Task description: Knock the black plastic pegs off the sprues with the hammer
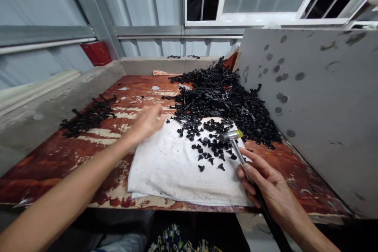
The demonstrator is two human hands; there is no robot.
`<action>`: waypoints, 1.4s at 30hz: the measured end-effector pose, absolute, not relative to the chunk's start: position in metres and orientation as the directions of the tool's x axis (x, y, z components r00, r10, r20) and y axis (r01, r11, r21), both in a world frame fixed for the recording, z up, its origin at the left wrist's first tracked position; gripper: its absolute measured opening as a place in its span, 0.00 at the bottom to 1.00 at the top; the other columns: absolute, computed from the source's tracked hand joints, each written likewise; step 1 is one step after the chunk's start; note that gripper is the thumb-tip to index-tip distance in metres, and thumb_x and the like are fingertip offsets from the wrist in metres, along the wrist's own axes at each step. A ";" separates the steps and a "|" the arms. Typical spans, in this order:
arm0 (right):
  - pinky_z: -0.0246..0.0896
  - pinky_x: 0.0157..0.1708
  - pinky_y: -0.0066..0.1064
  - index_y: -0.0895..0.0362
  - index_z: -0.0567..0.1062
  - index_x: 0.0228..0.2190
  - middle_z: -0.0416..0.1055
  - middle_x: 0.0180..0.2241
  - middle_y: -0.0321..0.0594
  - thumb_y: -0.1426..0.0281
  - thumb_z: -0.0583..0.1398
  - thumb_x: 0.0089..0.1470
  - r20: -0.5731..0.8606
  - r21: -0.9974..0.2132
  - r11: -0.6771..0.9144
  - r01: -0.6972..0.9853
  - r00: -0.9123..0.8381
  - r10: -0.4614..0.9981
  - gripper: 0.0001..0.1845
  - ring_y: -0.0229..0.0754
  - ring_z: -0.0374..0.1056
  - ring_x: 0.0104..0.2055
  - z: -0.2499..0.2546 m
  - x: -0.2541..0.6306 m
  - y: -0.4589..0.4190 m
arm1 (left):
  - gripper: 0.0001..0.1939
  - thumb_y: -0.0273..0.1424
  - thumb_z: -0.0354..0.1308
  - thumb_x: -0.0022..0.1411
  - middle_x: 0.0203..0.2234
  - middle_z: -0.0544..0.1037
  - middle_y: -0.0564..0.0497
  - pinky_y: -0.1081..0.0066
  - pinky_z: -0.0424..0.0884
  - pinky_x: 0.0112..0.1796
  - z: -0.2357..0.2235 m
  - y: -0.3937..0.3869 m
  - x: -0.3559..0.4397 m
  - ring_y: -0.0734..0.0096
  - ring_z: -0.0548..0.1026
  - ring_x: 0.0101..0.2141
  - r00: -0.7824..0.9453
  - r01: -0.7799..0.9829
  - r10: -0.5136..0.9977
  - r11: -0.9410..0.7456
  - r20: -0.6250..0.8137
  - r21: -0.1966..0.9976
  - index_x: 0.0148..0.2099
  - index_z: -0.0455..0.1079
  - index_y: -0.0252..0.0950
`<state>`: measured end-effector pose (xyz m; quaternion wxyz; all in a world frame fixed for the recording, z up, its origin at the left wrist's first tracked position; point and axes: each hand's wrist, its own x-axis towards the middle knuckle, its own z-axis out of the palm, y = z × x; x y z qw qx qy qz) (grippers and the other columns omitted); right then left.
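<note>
In my right hand (pixel 264 181) is a small mallet (pixel 236 147) with a black face, a yellow face and a metal neck; my fingers wrap round its handle. The mallet's head is over the right part of a folded white cloth (pixel 171 173). Small black plastic pieces with round heads (pixel 217 145) lie scattered on the cloth below and left of the mallet. Motion blurs my left hand (pixel 150 120), which is above the cloth's upper left corner. Its fingers look curled, but whether they hold anything is not visible.
A large heap of black plastic parts (pixel 224 98) covers the back right of the worn red table (pixel 103 165). A smaller pile (pixel 88 116) lies at the left. A grey panel (pixel 310 106) borders the right side, and a low concrete ledge (pixel 165 64) the back. A red box (pixel 97 53) stands back left.
</note>
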<state>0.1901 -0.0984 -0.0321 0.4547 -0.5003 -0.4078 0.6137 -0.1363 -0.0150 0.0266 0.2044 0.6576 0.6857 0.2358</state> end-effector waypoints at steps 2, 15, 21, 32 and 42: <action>0.49 0.08 0.20 0.53 0.69 0.51 0.67 0.23 0.30 0.50 0.72 0.36 -0.251 -0.955 -0.261 -0.141 -0.084 0.964 0.42 0.29 0.51 0.16 -0.030 0.190 -0.098 | 0.07 0.34 0.57 0.59 0.25 0.71 0.52 0.69 0.54 0.31 0.013 -0.011 -0.094 0.64 0.68 0.29 -0.035 0.854 0.999 0.020 0.020 0.520 0.39 0.64 0.39; 0.46 0.08 0.19 0.53 0.67 0.52 0.65 0.22 0.27 0.50 0.71 0.36 -0.289 -0.939 -0.302 -0.164 -0.097 0.952 0.44 0.29 0.50 0.15 -0.031 0.193 -0.096 | 0.28 0.31 0.60 0.49 0.21 0.69 0.60 0.73 0.60 0.27 0.001 -0.018 -0.078 0.74 0.66 0.22 -0.187 0.351 0.981 0.024 0.045 0.936 0.52 0.56 0.35; 0.48 0.08 0.19 0.56 0.70 0.33 0.61 0.21 0.27 0.47 0.67 0.43 -0.225 -0.970 -0.241 -0.043 -0.223 0.948 0.27 0.26 0.48 0.15 -0.019 0.175 -0.092 | 0.44 0.35 0.66 0.43 0.23 0.73 0.58 0.70 0.64 0.31 0.009 -0.079 -0.055 0.71 0.71 0.26 -0.130 0.168 0.990 0.083 -0.061 0.982 0.60 0.52 0.31; 0.45 0.10 0.20 0.53 0.64 0.27 0.53 0.15 0.22 0.54 0.63 0.49 -0.166 -0.977 -0.199 -0.074 -0.315 0.934 0.19 0.28 0.45 0.13 -0.009 0.136 -0.099 | 0.24 0.35 0.72 0.42 0.26 0.75 0.53 0.75 0.69 0.22 -0.001 -0.116 -0.043 0.74 0.73 0.25 0.159 -0.188 0.930 0.359 -0.332 0.914 0.42 0.71 0.33; 0.62 0.31 0.31 0.56 0.70 0.39 0.70 0.29 0.38 0.67 0.50 0.62 0.135 -0.798 0.361 0.483 -0.440 0.888 0.11 0.40 0.67 0.30 -0.021 0.162 -0.104 | 0.13 0.26 0.72 0.42 0.19 0.73 0.52 0.78 0.64 0.10 0.002 -0.114 -0.055 0.78 0.66 0.15 -0.011 -0.227 0.874 0.471 -0.486 0.852 0.27 0.69 0.30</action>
